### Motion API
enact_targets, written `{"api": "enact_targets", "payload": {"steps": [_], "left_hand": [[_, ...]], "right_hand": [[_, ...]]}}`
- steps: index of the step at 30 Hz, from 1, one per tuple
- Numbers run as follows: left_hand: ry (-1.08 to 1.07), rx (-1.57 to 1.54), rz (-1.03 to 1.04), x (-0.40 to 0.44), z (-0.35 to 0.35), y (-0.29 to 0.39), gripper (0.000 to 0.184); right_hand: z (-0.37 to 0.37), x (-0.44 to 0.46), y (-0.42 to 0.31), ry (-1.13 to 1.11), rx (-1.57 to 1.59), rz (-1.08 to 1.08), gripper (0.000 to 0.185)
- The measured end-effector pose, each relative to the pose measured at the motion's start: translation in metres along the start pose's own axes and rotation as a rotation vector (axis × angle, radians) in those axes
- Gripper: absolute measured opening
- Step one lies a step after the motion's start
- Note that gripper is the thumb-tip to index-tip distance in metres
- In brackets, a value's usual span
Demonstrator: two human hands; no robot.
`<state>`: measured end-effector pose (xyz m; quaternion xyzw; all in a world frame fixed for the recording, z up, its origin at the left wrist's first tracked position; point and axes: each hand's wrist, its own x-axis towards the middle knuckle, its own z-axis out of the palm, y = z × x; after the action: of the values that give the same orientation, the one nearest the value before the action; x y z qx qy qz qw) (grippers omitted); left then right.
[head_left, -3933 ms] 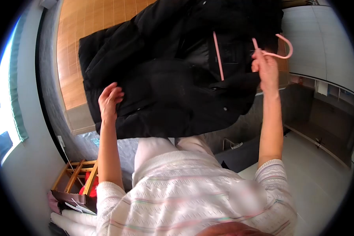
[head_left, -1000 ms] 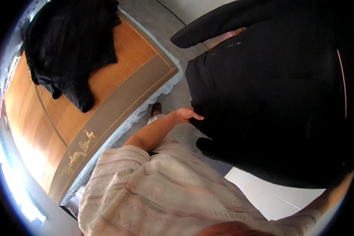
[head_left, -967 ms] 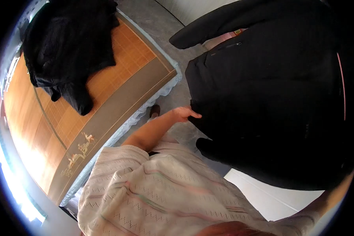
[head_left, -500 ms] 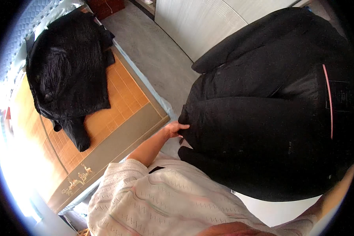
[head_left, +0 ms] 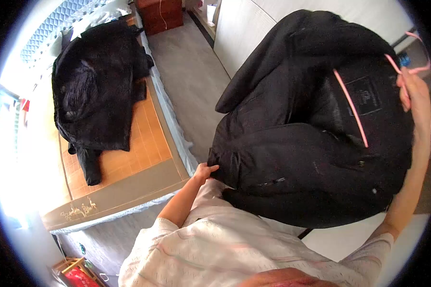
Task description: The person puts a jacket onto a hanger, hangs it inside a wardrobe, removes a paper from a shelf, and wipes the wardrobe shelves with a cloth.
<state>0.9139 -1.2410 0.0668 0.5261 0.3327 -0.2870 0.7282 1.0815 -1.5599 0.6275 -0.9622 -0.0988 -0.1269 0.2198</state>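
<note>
A black jacket (head_left: pixel 277 153) hangs spread out in front of me, with a label inside its neck. Inside the jacket's neck lies a pink hanger (head_left: pixel 352 112), and its hook end shows at the upper right. My right hand (head_left: pixel 415 93) is closed around the hanger near that hook. At the other end, my left hand (head_left: pixel 206 172) pinches the jacket's lower edge, thumb on top. A second black jacket (head_left: pixel 98 91) lies on the bed at the left, away from both hands.
The bed has an orange woven mat (head_left: pixel 148 138) with a tan border and pale blue edging. Grey floor (head_left: pixel 184 71) runs between bed and pale cabinet (head_left: pixel 246 33). A red-brown box (head_left: pixel 160 16) stands at the back. A wooden rack (head_left: pixel 74 268) with something red sits at lower left.
My right hand has come into view at the right with the hanger's hook. The jacket has turned, showing more of its inside and label. My left hand keeps its grip.
</note>
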Motion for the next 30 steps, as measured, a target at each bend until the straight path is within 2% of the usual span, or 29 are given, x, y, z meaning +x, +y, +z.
{"api": "enact_targets", "payload": {"steps": [1,2,5,7,8,10,11,12,14,15,17,19,21,23,25,27,30], "left_hand": [[0.054,0.014,0.044,0.004,-0.002,0.007,0.033],[0.148,0.174,0.025,0.010,-0.003,0.018,0.033],[0.258,0.155,0.234,0.056,-0.024,0.024,0.030],[0.166,0.014,0.276,0.048,-0.020,0.083,0.029],[0.213,0.051,0.292,0.034,-0.015,0.118,0.026],[0.239,0.031,0.494,0.060,-0.018,0.174,0.025],[0.312,0.172,0.614,0.070,-0.022,0.209,0.023],[0.384,0.316,0.727,0.061,-0.020,0.257,0.022],[0.468,0.310,0.987,0.032,-0.012,0.347,0.021],[0.498,0.354,1.198,0.005,-0.007,0.385,0.022],[0.578,0.493,1.527,-0.024,0.008,0.464,0.030],[0.545,0.512,1.691,-0.033,0.024,0.522,0.037],[0.526,0.698,1.742,-0.002,0.031,0.557,0.030],[0.408,0.661,1.758,0.019,0.038,0.558,0.021],[0.402,0.568,1.725,0.028,0.037,0.558,0.013],[0.429,0.828,1.771,0.054,0.014,0.572,0.011],[0.514,0.720,1.712,0.068,0.007,0.606,0.014]], "right_hand": [[0.014,0.013,0.003,-0.018,0.036,-0.041,0.034],[0.027,0.027,0.000,-0.045,0.105,-0.052,0.034],[0.076,0.066,-0.008,-0.102,0.294,-0.101,0.034],[0.109,0.092,-0.017,-0.127,0.344,-0.139,0.033],[0.125,0.098,-0.021,-0.139,0.373,-0.119,0.033],[0.154,0.128,-0.029,-0.173,0.376,-0.124,0.032],[0.167,0.142,-0.033,-0.188,0.336,-0.119,0.031],[0.182,0.158,-0.038,-0.192,0.359,-0.133,0.031],[0.205,0.180,-0.053,-0.202,0.387,-0.124,0.030],[0.215,0.182,-0.060,-0.214,0.398,-0.148,0.029],[0.239,0.212,-0.064,-0.190,0.334,-0.262,0.028],[0.259,0.236,-0.070,-0.146,0.314,-0.389,0.028],[0.275,0.260,-0.074,-0.131,0.286,-0.464,0.027],[0.283,0.281,-0.075,-0.138,0.401,-0.369,0.026],[0.298,0.305,-0.072,-0.143,0.495,-0.273,0.026],[0.315,0.333,-0.075,-0.176,0.590,-0.219,0.026],[0.334,0.374,-0.083,-0.207,0.619,-0.212,0.027]]}}
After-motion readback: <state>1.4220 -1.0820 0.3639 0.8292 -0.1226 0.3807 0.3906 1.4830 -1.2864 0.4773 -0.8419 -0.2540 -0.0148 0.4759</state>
